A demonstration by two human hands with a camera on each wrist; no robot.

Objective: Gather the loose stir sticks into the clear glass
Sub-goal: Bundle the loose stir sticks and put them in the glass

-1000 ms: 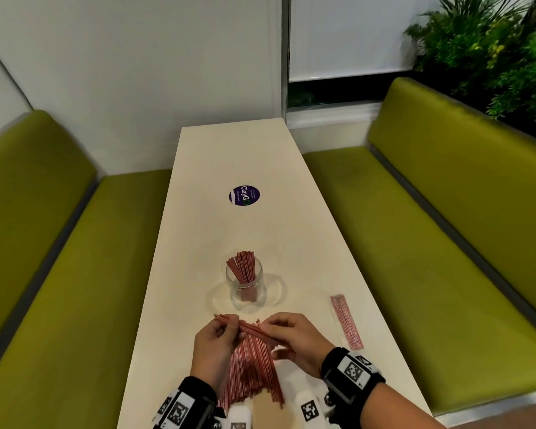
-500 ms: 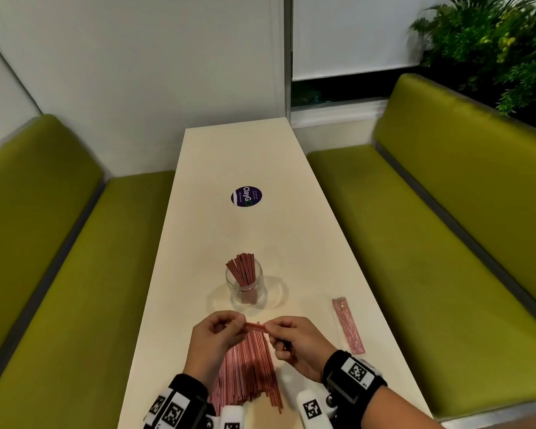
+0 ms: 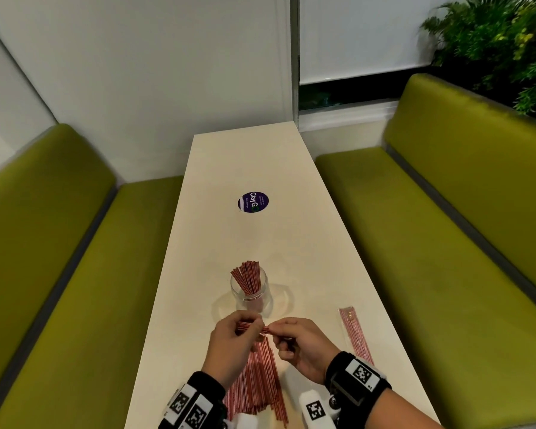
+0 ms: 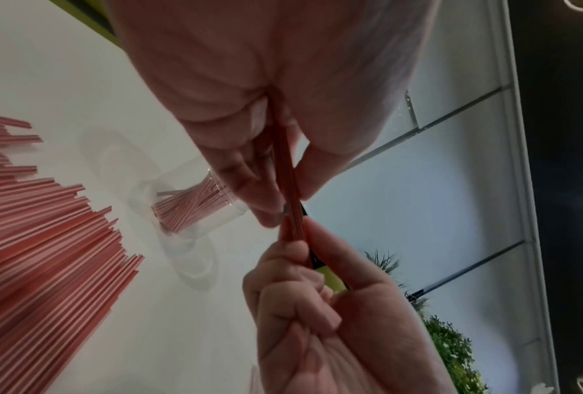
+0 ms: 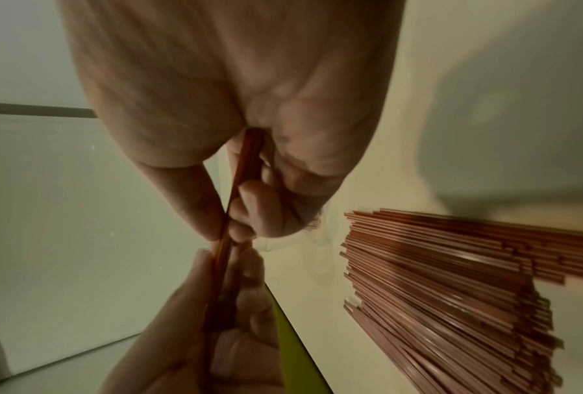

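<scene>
Glass (image 3: 250,291) behind stick pile (image 3: 254,385)

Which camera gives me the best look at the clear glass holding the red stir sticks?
The head view: the clear glass stands whole and upright on the cream table, red stir sticks fanning above its rim. The left wrist view shows it partly hidden behind the left hand. The right wrist view shows nothing clear of it.
</scene>
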